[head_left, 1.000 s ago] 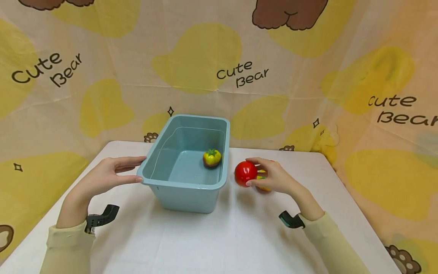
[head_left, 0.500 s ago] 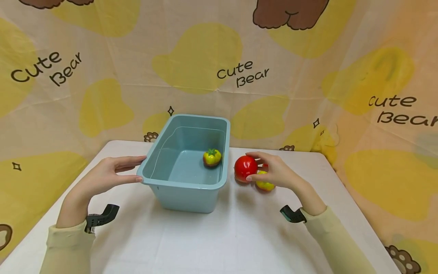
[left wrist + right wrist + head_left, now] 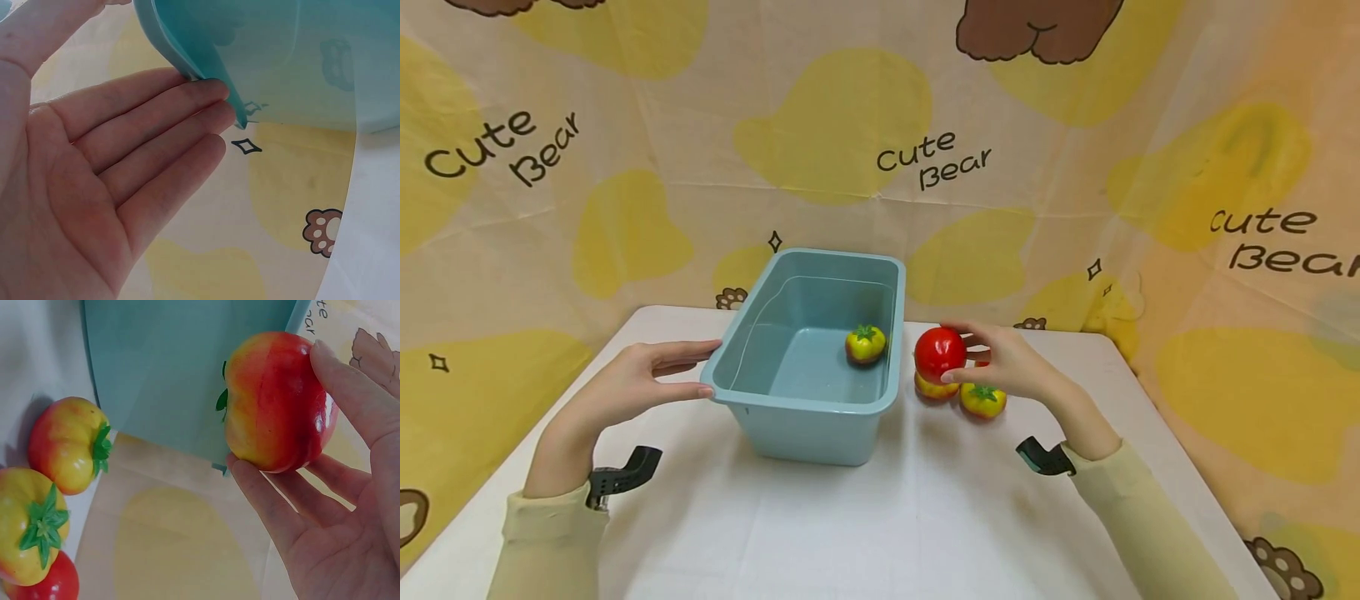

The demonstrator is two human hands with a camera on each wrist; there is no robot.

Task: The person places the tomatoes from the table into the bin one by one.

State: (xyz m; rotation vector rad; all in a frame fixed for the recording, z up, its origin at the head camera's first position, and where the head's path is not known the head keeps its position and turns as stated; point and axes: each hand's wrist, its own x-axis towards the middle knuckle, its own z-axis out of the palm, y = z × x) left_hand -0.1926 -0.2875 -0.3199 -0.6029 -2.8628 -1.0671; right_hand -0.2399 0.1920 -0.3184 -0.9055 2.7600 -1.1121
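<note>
My right hand (image 3: 1007, 362) grips a glossy tomato (image 3: 940, 354), thumb on one side and fingers on the other. In the right wrist view the held tomato (image 3: 275, 403) shows a red base, yellow top and green leaves. It is raised above two yellow-red tomatoes, the left one (image 3: 936, 390) and the right one (image 3: 983, 402). My left hand (image 3: 632, 379) has its fingers straight, with fingertips and thumb touching the near-left rim of a blue-green plastic bin (image 3: 820, 407). Another yellow tomato (image 3: 865, 345) lies inside the bin, by its right wall.
A red tomato (image 3: 53, 581) sits beside the yellow ones, mostly hidden behind my right hand in the head view. The bin stands on a white-covered table (image 3: 850, 533). A patterned cloth (image 3: 820, 125) hangs behind the table and along its sides.
My right hand has lifted the tomato upward, uncovering the two yellow-red tomatoes below. The left hand and the bin have stayed in place.
</note>
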